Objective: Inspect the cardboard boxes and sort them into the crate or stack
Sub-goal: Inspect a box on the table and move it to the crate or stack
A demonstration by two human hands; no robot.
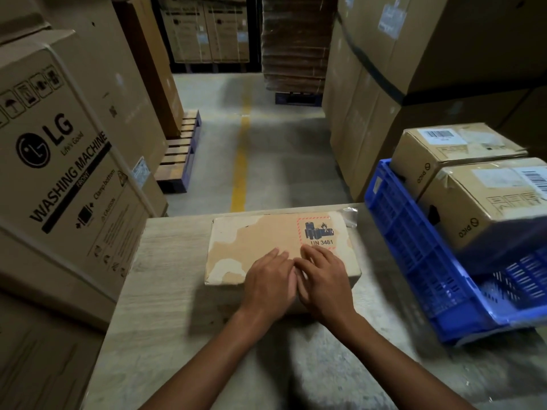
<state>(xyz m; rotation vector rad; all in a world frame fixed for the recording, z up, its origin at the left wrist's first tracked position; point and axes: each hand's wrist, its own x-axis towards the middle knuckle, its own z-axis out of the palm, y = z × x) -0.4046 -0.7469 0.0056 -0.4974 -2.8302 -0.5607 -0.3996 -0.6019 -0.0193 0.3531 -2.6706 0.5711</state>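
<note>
Warehouse: stacked appliance cartons (68, 161), pallets (180, 152), floor line (241, 161).

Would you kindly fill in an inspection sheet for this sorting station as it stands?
Surface: pale wood-grain table.
Job's things: cardboard box with a UN 3481 label and torn top paper lies flat mid-table; blue crate at the right appears to hold a far PICO box and a near PICO box.
Clutter: clear plastic scrap by the box's far right corner.
Grippers: left hand and right hand rest flat on the box top, side by side.
Cables: nothing seen.
Surroundings: washing machine carton at left, tall cartons at right, pallet and yellow floor line ahead.
</note>
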